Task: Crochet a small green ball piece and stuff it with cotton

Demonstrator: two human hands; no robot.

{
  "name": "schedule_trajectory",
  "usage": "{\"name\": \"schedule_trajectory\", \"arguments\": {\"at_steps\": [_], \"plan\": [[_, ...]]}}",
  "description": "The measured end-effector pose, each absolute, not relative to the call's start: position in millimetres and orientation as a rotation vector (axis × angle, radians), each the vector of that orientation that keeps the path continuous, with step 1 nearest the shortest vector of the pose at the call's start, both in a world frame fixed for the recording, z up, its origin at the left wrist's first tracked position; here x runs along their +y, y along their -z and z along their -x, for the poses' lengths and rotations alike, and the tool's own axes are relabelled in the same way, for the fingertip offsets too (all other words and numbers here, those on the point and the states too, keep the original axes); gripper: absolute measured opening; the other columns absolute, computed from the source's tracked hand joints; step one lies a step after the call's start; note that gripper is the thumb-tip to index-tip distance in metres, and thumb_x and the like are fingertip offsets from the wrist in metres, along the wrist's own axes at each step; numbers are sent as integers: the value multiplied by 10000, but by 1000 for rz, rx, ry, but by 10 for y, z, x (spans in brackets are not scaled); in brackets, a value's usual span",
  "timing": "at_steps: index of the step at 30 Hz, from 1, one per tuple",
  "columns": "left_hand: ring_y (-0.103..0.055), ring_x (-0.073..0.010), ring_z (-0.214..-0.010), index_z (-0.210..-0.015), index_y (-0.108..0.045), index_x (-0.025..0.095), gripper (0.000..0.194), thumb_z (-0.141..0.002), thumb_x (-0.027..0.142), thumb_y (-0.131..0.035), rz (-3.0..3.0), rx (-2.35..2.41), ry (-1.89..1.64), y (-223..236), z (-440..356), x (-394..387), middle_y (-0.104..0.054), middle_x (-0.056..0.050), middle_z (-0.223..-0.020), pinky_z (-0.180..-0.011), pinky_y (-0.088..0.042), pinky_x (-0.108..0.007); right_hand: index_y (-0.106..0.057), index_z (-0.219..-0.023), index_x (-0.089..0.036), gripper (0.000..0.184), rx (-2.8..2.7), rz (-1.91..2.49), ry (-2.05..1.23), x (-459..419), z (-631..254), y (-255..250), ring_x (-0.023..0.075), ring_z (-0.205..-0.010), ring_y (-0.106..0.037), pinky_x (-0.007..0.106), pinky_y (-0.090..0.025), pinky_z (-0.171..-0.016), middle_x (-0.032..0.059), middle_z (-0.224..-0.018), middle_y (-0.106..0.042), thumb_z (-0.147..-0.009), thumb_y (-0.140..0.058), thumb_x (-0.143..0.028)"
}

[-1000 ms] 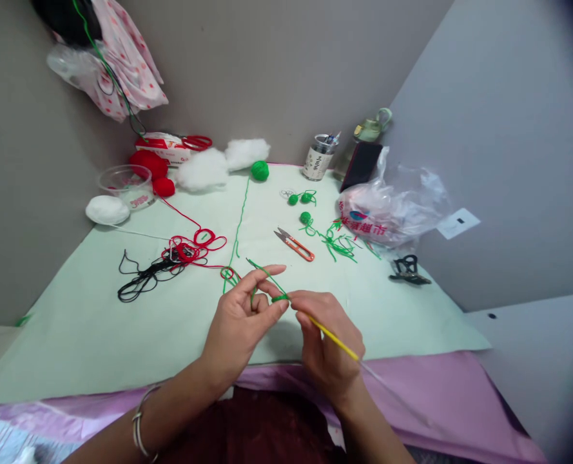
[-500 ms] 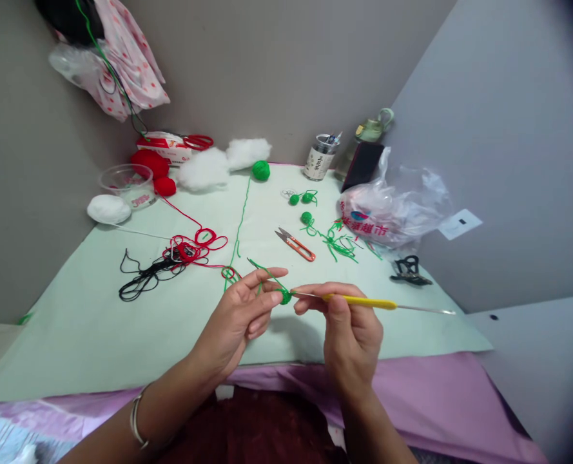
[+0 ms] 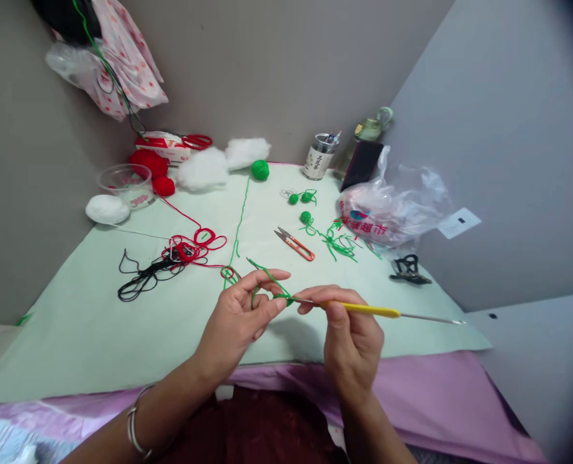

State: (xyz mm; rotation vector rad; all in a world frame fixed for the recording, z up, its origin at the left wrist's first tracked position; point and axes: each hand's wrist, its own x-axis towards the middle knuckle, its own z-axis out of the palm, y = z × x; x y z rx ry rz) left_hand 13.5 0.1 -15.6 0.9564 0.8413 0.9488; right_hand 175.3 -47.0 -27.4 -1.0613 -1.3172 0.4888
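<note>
My left hand (image 3: pixel 240 316) pinches a small green crochet piece (image 3: pixel 282 298), with green yarn (image 3: pixel 240 219) looped over its forefinger and running back to a green yarn ball (image 3: pixel 260 169). My right hand (image 3: pixel 349 332) grips a yellow-handled crochet hook (image 3: pixel 370 310), lying nearly level, with its tip in the green piece. Both hands hover above the near edge of the pale green table mat (image 3: pixel 97 316).
Orange thread snips (image 3: pixel 296 244), small green balls (image 3: pixel 305 216) and yarn scraps lie mid-mat. Red yarn (image 3: pixel 192 248) and a black cord (image 3: pixel 144 277) tangle at left. White stuffing (image 3: pixel 203 169), a clear bowl (image 3: pixel 126 185), a pen cup (image 3: pixel 319 156) and a plastic bag (image 3: pixel 392 209) stand at the back.
My right hand has swung the hook from pointing down toward me to lying level and pointing right. The left hand keeps its pinch on the green piece.
</note>
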Motion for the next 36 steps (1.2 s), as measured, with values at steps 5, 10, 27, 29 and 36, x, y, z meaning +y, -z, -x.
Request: {"name": "schedule_trajectory", "arguments": {"at_steps": [5,10,27,29,36], "plan": [[-333,-58,-498,-1151,-805,234,299,-866,315,-842,-1054,912,-980,161,-126,-8,-453,83,-633,-495,-264,-215,-726,-1117,-252,244,-1478,1039,-389,-464,-1754,275,180,-858,-730,341,-599,-770,40,-974,-782,-1063,-519,-135],[-347,-76,-525,-1144,-813,237,292,-856,285,-840,-1130,956,-1016,147,-130,-20,-422,85,-625,-526,-309,-225,-710,-1125,-242,243,-1579,1010,-288,-476,-1740,295,206,-921,-747,365,-608,-796,66,-1011,-787,-1043,-522,-111],[-329,-36,-483,-1298,-736,212,522,-801,276,-882,-894,831,-918,145,-205,-65,-540,70,-717,-455,-257,-188,-693,-1351,-285,425,-1820,1113,234,-464,-1726,460,230,-980,-748,347,-633,-763,104,-1071,-764,-986,-623,-80],[-229,-17,-446,-1341,-709,202,565,-813,300,-884,-745,732,-828,131,-189,-54,-493,93,-678,-416,-171,-184,-704,-1351,-302,436,-1765,1117,163,-485,-1719,461,230,-1005,-748,352,-632,-779,102,-1109,-762,-986,-625,-77],[-193,34,-434,-1204,-793,202,419,-799,215,-897,-620,634,-850,55,-129,42,-568,59,-789,-401,-137,-166,-774,-1008,-244,232,-1163,977,-524,-425,-1726,289,170,-712,-665,325,-562,-660,30,-816,-709,-1066,-550,-224]]}}
